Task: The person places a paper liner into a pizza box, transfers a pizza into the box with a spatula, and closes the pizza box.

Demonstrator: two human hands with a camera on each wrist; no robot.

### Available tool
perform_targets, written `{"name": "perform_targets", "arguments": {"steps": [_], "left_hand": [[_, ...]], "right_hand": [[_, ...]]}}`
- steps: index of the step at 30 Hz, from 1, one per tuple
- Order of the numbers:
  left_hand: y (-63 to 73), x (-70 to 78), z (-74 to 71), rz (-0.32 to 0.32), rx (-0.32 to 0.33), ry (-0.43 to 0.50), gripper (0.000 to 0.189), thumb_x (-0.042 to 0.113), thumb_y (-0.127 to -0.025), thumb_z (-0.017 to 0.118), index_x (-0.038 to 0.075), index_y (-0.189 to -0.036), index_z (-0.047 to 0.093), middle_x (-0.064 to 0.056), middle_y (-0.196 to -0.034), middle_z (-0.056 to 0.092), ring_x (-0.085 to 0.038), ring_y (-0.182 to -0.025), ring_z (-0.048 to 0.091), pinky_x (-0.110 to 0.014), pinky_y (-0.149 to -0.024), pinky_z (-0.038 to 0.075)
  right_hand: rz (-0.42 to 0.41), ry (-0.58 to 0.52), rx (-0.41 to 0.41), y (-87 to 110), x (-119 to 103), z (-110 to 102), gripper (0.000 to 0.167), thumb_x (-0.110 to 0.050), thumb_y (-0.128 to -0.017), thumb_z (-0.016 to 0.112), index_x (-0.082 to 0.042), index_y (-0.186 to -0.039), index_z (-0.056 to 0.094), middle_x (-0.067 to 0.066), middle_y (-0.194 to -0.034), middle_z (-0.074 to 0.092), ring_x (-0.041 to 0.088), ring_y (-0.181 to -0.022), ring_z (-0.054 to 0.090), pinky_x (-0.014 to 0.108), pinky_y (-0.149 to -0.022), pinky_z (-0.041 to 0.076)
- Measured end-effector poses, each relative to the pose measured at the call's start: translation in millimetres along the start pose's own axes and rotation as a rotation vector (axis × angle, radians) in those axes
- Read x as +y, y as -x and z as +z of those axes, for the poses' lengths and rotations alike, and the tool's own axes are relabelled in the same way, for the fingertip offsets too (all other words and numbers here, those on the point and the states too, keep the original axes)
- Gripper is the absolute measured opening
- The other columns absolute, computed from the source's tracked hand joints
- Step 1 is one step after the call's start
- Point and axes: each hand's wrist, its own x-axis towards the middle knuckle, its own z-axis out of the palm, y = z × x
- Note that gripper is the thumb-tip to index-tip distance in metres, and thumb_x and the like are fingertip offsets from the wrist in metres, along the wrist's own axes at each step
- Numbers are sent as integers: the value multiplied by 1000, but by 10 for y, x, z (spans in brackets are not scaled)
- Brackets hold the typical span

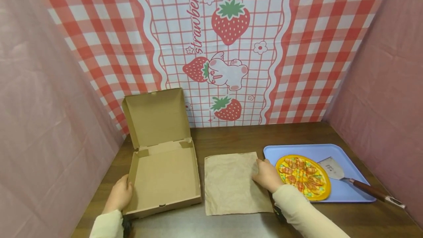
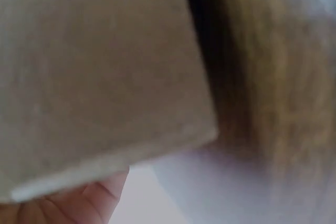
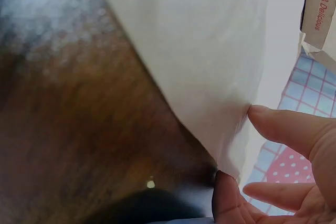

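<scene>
An open cardboard pizza box (image 1: 165, 172) stands on the left of the table with its lid (image 1: 158, 118) raised. My left hand (image 1: 120, 194) holds the box's left side; the left wrist view is blurred, with fingers (image 2: 79, 203) partly hidden by the box wall. In the middle lies a square sheet of brown paper (image 1: 231, 186), slightly creased. My right hand (image 1: 268, 175) pinches its right edge between thumb (image 3: 283, 124) and fingers, and the right wrist view shows that edge lifted off the table.
At the right a blue tray (image 1: 274, 150) carries a pizza (image 1: 302, 177). A pizza server (image 1: 332, 168) lies beside it, its brown handle (image 1: 370, 189) reaching over the tray's rim. A strawberry-print cloth (image 1: 231, 58) hangs behind the table, with pink curtains on both sides.
</scene>
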Motion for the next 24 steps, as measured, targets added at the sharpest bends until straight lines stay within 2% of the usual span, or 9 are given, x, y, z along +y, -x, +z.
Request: {"name": "perform_targets", "arguments": {"steps": [7,11,14,16,20,24], "left_hand": [[21,3,36,-11,10,24,45,2,-97,37,-22,-134,35,-45,-128,46,-57,-119,49,-64,-102,41],[26,10,54,-2,26,24,44,2,-97,38,-23,-133,37,-46,-127,47,-57,-120,48,-63,-102,41],[27,17,63,4,37,22,44,1,-97,38,-24,-132,37,-46,-127,48,-57,-120,48,-63,-103,41],[26,20,68,6,41,23,44,1,-97,39,-24,-132,37,-46,-127,48,-57,-120,48,-63,-103,41],[29,14,73,7,45,28,44,1,-96,39,-24,-132,38,-46,-126,48,-58,-120,48,-63,-102,41],[34,0,78,-6,35,36,45,2,-97,37,-24,-133,36,-45,-127,47,-58,-121,48,-64,-103,40]], "right_hand": [[0,1,8,-17,11,8,48,-8,-65,73,13,-106,61,23,-86,65,34,-82,59,47,-71,52],[-7,-15,13,-16,17,0,31,-6,-65,72,8,-90,61,16,-75,62,28,-69,56,43,-62,49],[-4,-26,13,-8,23,-5,21,-1,-66,67,5,-85,61,15,-72,62,26,-66,55,42,-60,48],[4,-33,14,-3,27,-8,22,2,-67,62,7,-89,62,18,-75,64,28,-69,58,44,-62,50],[32,-67,10,2,32,-10,34,8,-71,52,13,-104,63,26,-89,68,37,-82,65,51,-73,54],[54,-92,0,-7,39,-19,40,9,-74,51,14,-113,62,30,-101,68,41,-92,66,53,-81,54]]}}
